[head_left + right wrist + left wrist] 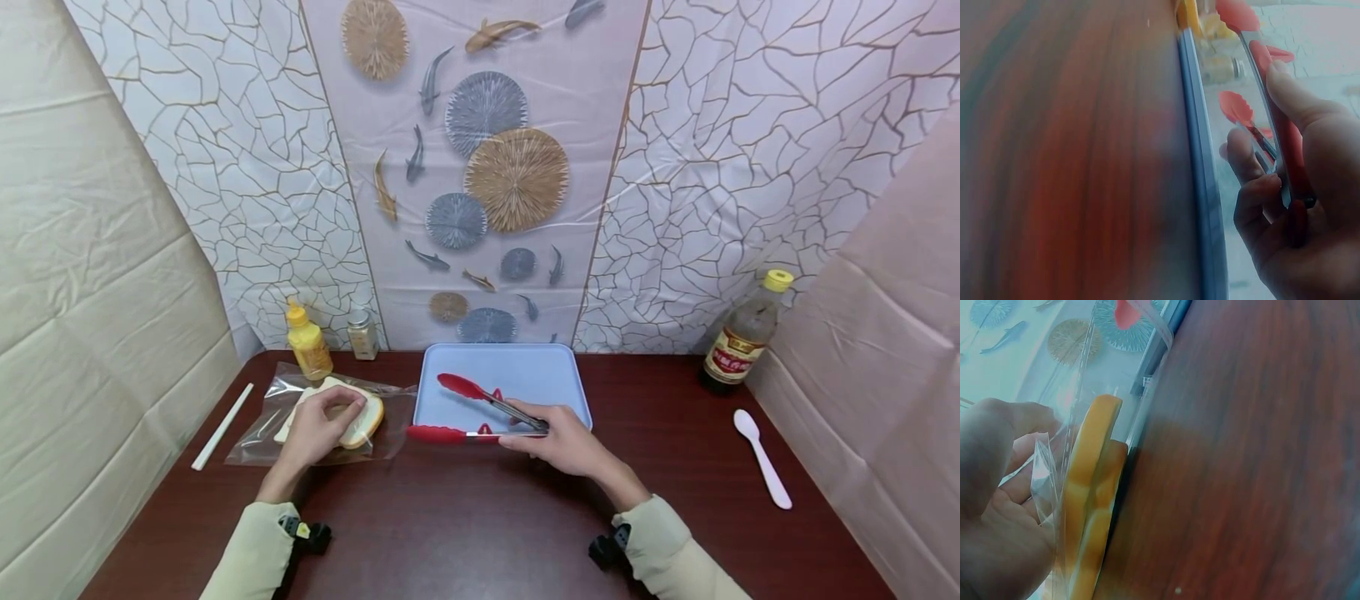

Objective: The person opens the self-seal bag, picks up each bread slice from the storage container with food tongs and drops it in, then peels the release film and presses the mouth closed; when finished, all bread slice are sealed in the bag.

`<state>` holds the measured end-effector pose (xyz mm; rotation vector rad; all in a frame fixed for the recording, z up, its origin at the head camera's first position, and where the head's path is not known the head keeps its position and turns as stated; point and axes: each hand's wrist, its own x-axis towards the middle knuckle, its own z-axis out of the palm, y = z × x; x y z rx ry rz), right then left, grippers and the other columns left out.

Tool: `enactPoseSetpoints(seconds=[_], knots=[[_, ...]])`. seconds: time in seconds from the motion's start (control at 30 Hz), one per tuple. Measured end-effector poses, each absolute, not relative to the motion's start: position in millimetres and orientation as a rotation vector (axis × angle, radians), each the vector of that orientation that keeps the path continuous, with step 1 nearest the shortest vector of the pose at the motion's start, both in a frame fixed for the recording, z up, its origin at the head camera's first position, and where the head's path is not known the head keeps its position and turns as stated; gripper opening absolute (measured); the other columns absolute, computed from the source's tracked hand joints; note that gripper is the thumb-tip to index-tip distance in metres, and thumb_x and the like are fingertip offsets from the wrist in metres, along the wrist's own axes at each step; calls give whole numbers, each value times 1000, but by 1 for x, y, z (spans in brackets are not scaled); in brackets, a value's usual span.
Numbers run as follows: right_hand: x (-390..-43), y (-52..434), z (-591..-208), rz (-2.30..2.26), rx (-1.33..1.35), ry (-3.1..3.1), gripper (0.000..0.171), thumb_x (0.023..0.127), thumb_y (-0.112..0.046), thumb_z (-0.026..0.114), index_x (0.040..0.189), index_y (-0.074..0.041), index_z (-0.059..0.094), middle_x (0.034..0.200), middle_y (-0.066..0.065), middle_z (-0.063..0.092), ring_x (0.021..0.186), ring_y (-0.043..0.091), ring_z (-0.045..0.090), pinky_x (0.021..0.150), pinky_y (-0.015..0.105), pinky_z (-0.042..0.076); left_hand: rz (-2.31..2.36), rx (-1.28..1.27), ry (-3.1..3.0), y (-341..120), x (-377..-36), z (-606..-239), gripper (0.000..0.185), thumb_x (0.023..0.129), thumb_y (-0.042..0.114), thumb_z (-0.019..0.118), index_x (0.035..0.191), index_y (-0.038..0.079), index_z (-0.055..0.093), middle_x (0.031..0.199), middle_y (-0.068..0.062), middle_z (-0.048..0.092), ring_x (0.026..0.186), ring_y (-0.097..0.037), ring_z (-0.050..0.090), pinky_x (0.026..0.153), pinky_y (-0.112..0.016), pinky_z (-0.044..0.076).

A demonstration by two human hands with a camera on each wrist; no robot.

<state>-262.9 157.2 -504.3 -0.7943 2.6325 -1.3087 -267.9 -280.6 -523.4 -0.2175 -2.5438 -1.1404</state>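
Red tongs (1260, 81) gripped by right hand (1291, 206), spoon (761, 457) head-view only.

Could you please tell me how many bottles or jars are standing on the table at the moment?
3: a yellow squeeze bottle and a small clear jar at the back left, and a dark sauce bottle with a yellow cap at the back right. None seems hidden.

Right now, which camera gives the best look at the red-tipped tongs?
The head view: it shows the tongs whole, both tips apart over the blue tray, gripped by the right hand. The right wrist view shows only blurred arms and tips close up; the left wrist view catches one red tip.
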Motion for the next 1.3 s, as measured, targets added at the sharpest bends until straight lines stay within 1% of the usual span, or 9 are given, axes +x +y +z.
enactPoseSetpoints(seconds=[0.07, 0.2, 0.37, 0.53, 0.73, 0.8, 0.83, 1.03, 1.3], knots=[[-261, 168, -503, -1326, -743, 2615, 75, 93, -58, 81, 158, -28, 57, 86, 1, 75, 64, 18, 68, 59, 31, 58, -1137, -211, -2546, -281, -268, -523, 11, 100, 26, 81, 105, 16, 82, 100, -1, 83, 97, -9, 72, 90, -34, 56], [-260, 189, -501, -1329, -665, 2654, 77, 92, -58, 82, 157, -26, 58, 80, -1, 72, 63, 16, 66, 55, 33, 58, -1138, -206, -2549, -280, -267, -522, 12, 100, 26, 81, 105, 15, 82, 100, -2, 83, 98, -11, 72, 91, -39, 57], [-258, 219, -502, -1303, -559, 2740, 77, 90, -58, 84, 154, -23, 61, 71, -3, 69, 60, 14, 64, 54, 30, 55, -1142, -215, -2543, -278, -266, -522, 12, 100, 26, 81, 104, 14, 82, 100, -2, 83, 99, -13, 72, 92, -41, 57], [-255, 254, -505, -1281, -472, 2795, 76, 92, -55, 84, 154, -19, 61, 73, -2, 70, 62, 14, 64, 56, 29, 53, -1135, -205, -2555, -279, -266, -523, 12, 101, 27, 80, 103, 16, 82, 100, -1, 83, 100, -15, 72, 92, -40, 56], [-253, 294, -507, -1294, -332, 2836, 75, 93, -55, 83, 153, -16, 61, 91, 2, 76, 70, 17, 70, 59, 29, 54, -1129, -203, -2565, -281, -266, -522, 13, 102, 28, 79, 105, 15, 82, 101, -2, 83, 102, -17, 72, 94, -43, 56], [-253, 306, -507, -1284, -300, 2874, 73, 94, -54, 82, 152, -15, 61, 94, 3, 77, 70, 17, 71, 60, 29, 54, -1130, -202, -2566, -281, -265, -521, 13, 102, 28, 79, 105, 15, 82, 102, -2, 83, 102, -17, 72, 94, -42, 56], [-254, 312, -508, -1272, -290, 2898, 72, 95, -54, 81, 151, -14, 61, 94, 3, 77, 70, 17, 71, 60, 28, 53, -1129, -202, -2566, -281, -265, -521, 13, 102, 28, 79, 105, 15, 82, 101, -2, 83, 102, -17, 72, 94, -42, 56], [-255, 337, -508, -1242, -159, 3018, 67, 98, -54, 78, 148, -12, 62, 80, 6, 75, 68, 14, 67, 61, 28, 46, -1136, -203, -2567, -281, -265, -522, 12, 102, 27, 79, 104, 16, 82, 101, -2, 83, 100, -15, 71, 92, -39, 55], [-258, 354, -513, -1217, -12, 3032, 79, 97, -55, 79, 152, -4, 54, 81, 9, 75, 69, 14, 69, 66, 27, 45, -1131, -203, -2571, -281, -268, -522, 14, 103, 29, 78, 105, 16, 82, 102, -1, 83, 102, -17, 71, 94, -40, 55]])
